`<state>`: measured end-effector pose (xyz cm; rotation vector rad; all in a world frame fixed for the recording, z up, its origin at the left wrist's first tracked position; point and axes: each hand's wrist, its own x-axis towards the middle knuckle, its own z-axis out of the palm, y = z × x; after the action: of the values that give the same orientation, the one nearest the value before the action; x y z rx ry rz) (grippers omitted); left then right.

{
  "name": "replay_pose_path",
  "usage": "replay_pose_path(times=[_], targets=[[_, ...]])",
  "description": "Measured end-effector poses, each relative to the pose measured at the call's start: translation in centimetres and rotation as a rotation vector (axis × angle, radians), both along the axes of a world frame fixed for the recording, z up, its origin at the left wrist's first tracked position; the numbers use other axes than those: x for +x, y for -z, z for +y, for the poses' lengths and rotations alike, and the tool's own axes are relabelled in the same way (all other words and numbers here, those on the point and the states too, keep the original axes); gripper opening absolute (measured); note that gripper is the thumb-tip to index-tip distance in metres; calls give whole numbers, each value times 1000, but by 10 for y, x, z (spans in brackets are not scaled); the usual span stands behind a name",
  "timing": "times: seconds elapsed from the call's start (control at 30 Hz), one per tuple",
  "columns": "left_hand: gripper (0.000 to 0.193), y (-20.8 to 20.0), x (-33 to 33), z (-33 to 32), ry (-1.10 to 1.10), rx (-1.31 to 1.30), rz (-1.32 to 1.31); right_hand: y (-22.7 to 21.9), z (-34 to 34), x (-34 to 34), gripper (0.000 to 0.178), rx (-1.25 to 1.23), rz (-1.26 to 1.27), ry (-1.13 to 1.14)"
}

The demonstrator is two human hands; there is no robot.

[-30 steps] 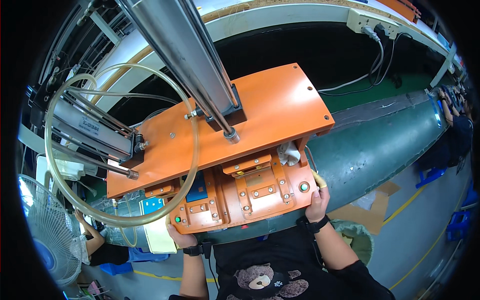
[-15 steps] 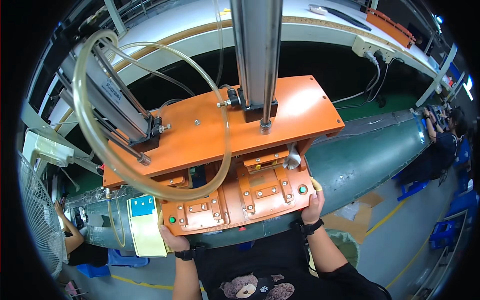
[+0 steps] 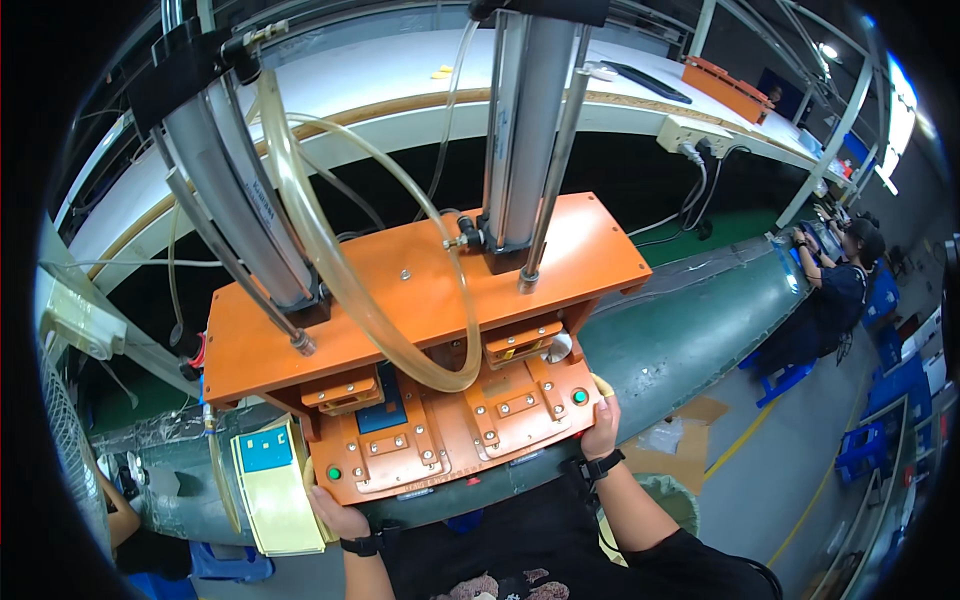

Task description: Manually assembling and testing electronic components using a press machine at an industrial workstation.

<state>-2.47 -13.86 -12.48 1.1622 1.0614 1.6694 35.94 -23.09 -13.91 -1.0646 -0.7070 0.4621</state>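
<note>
An orange press (image 3: 430, 290) with two upright air cylinders (image 3: 525, 130) stands before me. My left hand (image 3: 338, 515) lies against the left side of its lower base (image 3: 470, 440), below a green button (image 3: 334, 474). My right hand (image 3: 601, 430) lies against the right side, beside another green button (image 3: 579, 397). The fingers are stretched along the base's sides, partly hidden, with yellow coverings at the fingertips. A dark blue flat piece (image 3: 383, 408) lies on the base near the left pressing block (image 3: 342, 390). Past my left hand, yellow sheets (image 3: 278, 505) carry a teal-blue piece (image 3: 268, 450).
The press stands on a long green-covered bench (image 3: 690, 310). A clear hose (image 3: 330, 270) loops in front of the cylinders. Behind are a white shelf (image 3: 400, 80) and a power strip (image 3: 693, 135). Another person (image 3: 845, 265) works at the far right; an arm (image 3: 118, 515) shows at left.
My view has shifted, so the press sits lower and more of the far shelf shows. Both hands remain at the base's sides, and the pressing blocks show no clear movement.
</note>
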Motion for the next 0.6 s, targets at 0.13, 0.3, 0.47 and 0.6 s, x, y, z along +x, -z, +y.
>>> replay_pose_path(times=[0.13, 0.3, 0.47, 0.6], targets=[[51, 4, -1, 1, -18, 9, 3, -1, -1, 0, 51, -6, -24, 11], [52, 6, -1, 4, -9, 25, -30, -5, 0, -3, 53, -32, -17, 30], [52, 13, -3, 4, -42, 8, -8, -3, -1, -3, 53, -37, -22, 50], [52, 12, -4, 3, -28, 3, -7, -2, -1, -3, 54, -52, -17, 33]])
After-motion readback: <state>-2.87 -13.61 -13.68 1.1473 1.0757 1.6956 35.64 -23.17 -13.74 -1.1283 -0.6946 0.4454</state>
